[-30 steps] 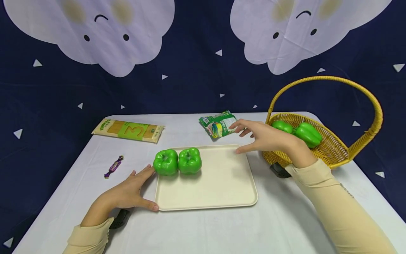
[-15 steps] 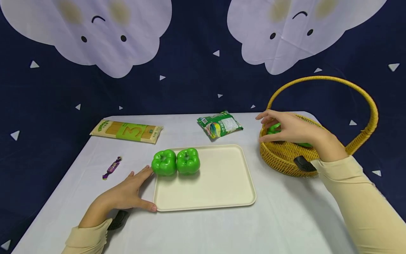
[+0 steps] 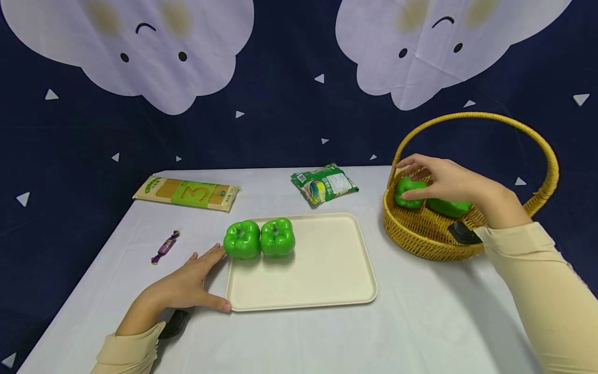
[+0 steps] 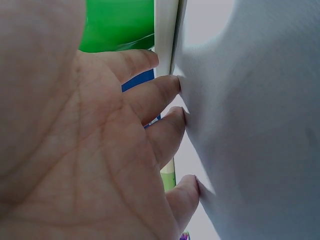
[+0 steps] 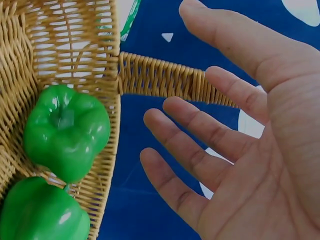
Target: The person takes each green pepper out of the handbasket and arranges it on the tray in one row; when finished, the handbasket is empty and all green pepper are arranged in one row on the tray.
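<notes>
Two green bell peppers (image 3: pixel 242 239) (image 3: pixel 277 237) sit side by side at the back left of a cream tray (image 3: pixel 327 280). My left hand (image 3: pixel 191 283) rests at the tray's left side, fingers spread, with the thumb at the near left corner and fingertips on the tablecloth. My right hand (image 3: pixel 450 182) hovers over the wicker basket (image 3: pixel 416 241), fingers apart and holding nothing. Below it in the basket lie a green bell pepper (image 5: pixel 67 132) and a second one (image 5: pixel 42 212) beside it; in the head view the hand partly covers both.
A pack of noodles (image 3: pixel 187 193) lies at the back left, with a purple wrapped candy (image 3: pixel 165 248) in front of it. A green snack packet (image 3: pixel 324 183) lies behind the tray. The basket's tall handle (image 3: pixel 476 115) arches over the right hand's area.
My right hand has moved right from above the tray's back right corner to over the basket, uncovering the pepper under it a little more. My left hand has stayed in place.
</notes>
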### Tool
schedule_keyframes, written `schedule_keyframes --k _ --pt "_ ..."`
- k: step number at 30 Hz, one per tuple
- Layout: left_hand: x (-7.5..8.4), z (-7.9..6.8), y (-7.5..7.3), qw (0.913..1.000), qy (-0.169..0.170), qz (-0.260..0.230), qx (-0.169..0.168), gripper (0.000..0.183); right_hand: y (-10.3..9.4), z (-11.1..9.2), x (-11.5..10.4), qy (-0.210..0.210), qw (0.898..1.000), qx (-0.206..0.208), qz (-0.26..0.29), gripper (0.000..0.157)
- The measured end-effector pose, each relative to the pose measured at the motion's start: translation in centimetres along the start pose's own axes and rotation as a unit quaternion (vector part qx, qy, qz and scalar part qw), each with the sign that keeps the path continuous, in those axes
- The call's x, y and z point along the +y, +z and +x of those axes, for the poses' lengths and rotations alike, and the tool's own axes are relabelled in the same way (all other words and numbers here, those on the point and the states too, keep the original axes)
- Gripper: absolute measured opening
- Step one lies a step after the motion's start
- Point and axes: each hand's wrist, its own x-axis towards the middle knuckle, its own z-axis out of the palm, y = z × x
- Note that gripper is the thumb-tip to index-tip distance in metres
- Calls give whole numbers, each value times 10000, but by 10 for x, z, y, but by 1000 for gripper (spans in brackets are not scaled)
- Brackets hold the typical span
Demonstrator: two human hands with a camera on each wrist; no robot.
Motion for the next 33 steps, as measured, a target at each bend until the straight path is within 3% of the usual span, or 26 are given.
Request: schedule_keyframes --k 19,33 --pt "2 0 0 10000 -29 0 -8 139 -10 8 24 241 9989 -278 -274 75" --pt "2 0 0 10000 -42 -1 6 139 -6 16 38 379 9963 -680 -375 78"
